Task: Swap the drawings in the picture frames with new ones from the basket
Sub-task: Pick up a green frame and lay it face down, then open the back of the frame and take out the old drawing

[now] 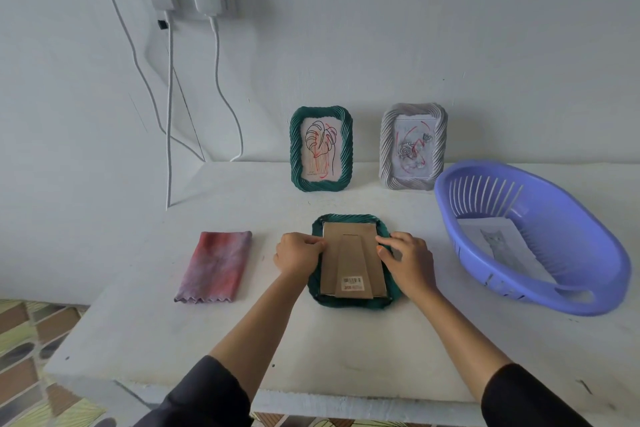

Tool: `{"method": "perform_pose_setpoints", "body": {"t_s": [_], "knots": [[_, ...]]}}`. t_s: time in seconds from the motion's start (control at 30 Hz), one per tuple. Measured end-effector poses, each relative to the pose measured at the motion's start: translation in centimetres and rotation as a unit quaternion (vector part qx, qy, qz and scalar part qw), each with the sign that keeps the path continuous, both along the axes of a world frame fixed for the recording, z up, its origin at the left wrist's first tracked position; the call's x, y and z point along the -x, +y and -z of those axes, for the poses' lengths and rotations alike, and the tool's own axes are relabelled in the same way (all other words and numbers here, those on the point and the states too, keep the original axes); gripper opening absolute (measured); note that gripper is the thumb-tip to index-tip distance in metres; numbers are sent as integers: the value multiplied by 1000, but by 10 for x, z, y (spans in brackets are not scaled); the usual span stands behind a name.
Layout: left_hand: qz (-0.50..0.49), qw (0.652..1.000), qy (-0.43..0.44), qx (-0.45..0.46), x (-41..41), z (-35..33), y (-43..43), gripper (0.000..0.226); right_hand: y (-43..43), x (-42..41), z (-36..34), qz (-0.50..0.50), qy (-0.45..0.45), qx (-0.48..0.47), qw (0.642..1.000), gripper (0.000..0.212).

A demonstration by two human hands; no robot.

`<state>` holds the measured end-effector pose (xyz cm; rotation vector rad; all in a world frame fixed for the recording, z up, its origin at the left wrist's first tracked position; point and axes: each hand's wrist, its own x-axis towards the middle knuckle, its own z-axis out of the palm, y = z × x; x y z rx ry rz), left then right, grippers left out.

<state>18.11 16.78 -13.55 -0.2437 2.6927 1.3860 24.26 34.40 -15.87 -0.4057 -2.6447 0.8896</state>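
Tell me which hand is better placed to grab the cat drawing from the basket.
Right. The basket holding the drawing lies just right of the face-down frame, beside the right hand. The left hand is at the frame's left edge and would likely have to cross over it.

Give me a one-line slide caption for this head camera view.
Left hand and right hand touch the cardboard backing of a face-down green frame; purple basket holds a cat drawing.
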Motion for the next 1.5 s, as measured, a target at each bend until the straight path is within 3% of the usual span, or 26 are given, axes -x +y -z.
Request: {"method": "perform_pose_setpoints", "body": {"t_s": [0.47,0.97,1.13,1.33,1.5], "knots": [[-26,999,0,45,-5,-5,9,19,-2,-1,0,-7,6,0,1000,27],[-21,996,3,-86,-13,-22,13,17,0,-2,0,-8,-1,-7,1000,28],[20,987,30,-156,-16,-31,15,24,1,-2,1,-8,4,-7,1000,28],[67,984,7,-164,-14,-35,15,39,2,-2,1,-14,-1,-10,1000,28],[-18,981,33,-189,2,-48,-15,39,0,-5,-2,-22,-9,-8,1000,31]]}}
